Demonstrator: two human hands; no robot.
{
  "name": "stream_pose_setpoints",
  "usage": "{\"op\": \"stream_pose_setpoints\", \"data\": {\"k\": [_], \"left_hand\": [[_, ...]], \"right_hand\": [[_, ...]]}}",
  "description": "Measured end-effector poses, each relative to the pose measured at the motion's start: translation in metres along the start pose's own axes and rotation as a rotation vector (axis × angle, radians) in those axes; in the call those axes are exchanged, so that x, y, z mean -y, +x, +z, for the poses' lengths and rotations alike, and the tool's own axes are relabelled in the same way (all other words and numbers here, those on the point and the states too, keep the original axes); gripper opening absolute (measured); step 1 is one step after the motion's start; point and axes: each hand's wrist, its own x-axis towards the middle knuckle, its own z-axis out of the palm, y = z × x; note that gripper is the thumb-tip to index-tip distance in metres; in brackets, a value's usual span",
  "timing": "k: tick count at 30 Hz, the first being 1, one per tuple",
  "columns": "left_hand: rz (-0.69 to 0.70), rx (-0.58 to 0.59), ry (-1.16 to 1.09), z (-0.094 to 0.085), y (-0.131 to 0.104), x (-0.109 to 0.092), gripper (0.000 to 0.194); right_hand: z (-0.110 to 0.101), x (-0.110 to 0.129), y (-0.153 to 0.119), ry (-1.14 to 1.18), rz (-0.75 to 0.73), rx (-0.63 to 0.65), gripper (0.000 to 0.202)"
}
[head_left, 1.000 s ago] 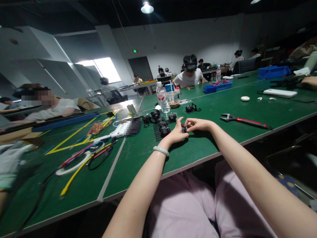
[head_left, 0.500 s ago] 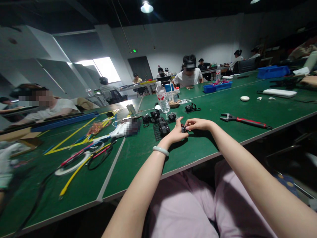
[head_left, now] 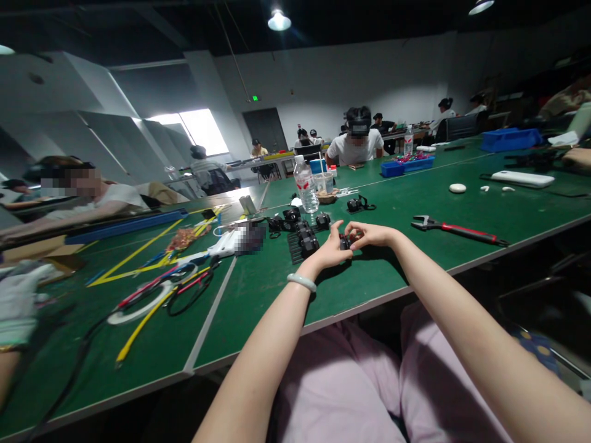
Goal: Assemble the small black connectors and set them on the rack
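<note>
I am gripping a small black part [head_left: 344,242] just right of the frame's centre, low over the green table [head_left: 258,307]. My left hand [head_left: 329,251] is closing around its left side, the thumb pointing up and the fingers reaching beneath it, while my right hand [head_left: 372,235] is pinching at its right side with curled fingers and thumb. My fingers are hiding much of the part, so I am not making out its full shape. A pale bangle [head_left: 301,283] is circling my left wrist. Just left of my left hand, a cluster of black parts [head_left: 305,240] is lying on the table, and a black piece with a loop [head_left: 357,203] is resting above my hands in the frame. A clear plastic bottle [head_left: 306,184] with a red-and-white label is standing upright behind the cluster, beside a cup with a straw [head_left: 324,183]. Toward the right of the frame, an adjustable wrench [head_left: 462,231] with a red and black handle is lying flat; above it a small white rounded case [head_left: 457,188] and two white earbuds [head_left: 508,189] are resting near a long white device [head_left: 524,178]. Left of centre, coloured cables [head_left: 150,317] are lying in loops. At the upper middle, a person in a white shirt [head_left: 355,147] is sitting across the table, near a blue tray [head_left: 392,168] that is holding small colourful pieces.
</note>
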Motion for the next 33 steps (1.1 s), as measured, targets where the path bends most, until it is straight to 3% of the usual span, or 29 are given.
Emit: {"op": "stream_pose_setpoints", "data": {"k": [9, 33], "left_hand": [[0.044, 0.005, 0.016, 0.0004, 0.0013, 0.0043, 0.086], [0.009, -0.002, 0.105, 0.0010, 0.0038, 0.0081, 0.084]], "right_hand": [[0.0027, 0.0009, 0.0002, -0.023, -0.037, 0.004, 0.039], [0.0009, 0.0017, -0.0005, -0.036, -0.006, -0.016, 0.025]]}}
